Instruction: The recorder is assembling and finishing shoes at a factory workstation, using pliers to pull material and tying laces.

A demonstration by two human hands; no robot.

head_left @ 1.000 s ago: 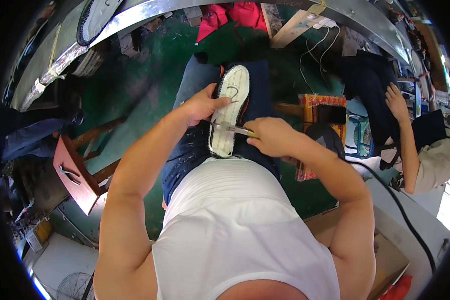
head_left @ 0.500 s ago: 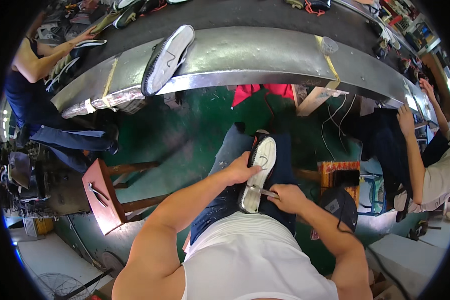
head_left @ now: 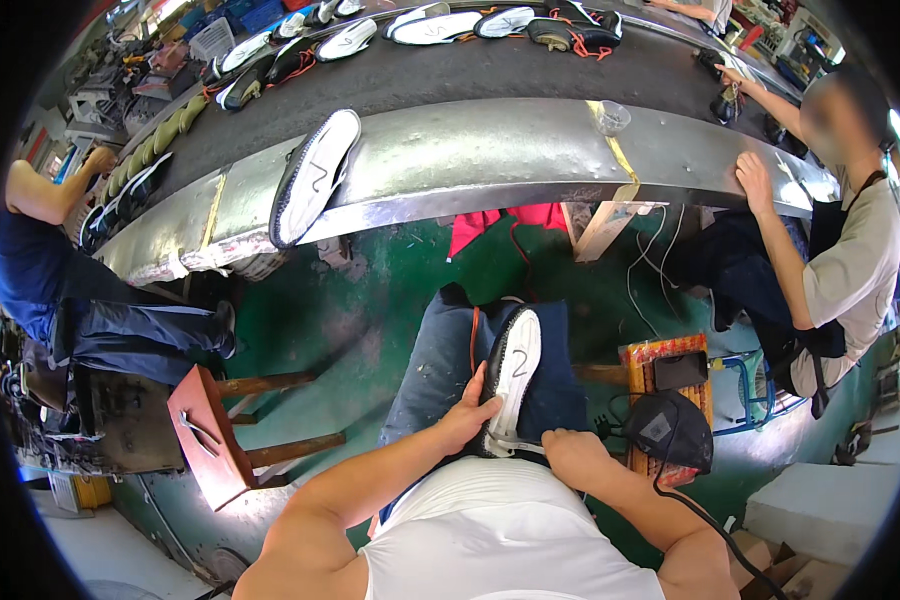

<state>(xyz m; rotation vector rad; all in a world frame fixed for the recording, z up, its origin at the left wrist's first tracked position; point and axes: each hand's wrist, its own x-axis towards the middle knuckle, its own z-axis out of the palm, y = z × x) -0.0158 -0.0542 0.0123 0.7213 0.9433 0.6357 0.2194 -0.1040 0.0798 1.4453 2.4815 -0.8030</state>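
Long metal conveyor bench [head_left: 490,160] curves across upper frame, another white-soled shoe [head_left: 315,177] lying on its edge, upper left of centre. Wooden stool [head_left: 205,438] lower left. Black-and-white shoe [head_left: 510,385], sole up, on the lap at centre frame. Left hand [head_left: 467,418] grasps its left side. Right hand [head_left: 572,457] clenched at the heel end; what it holds, cannot tell.
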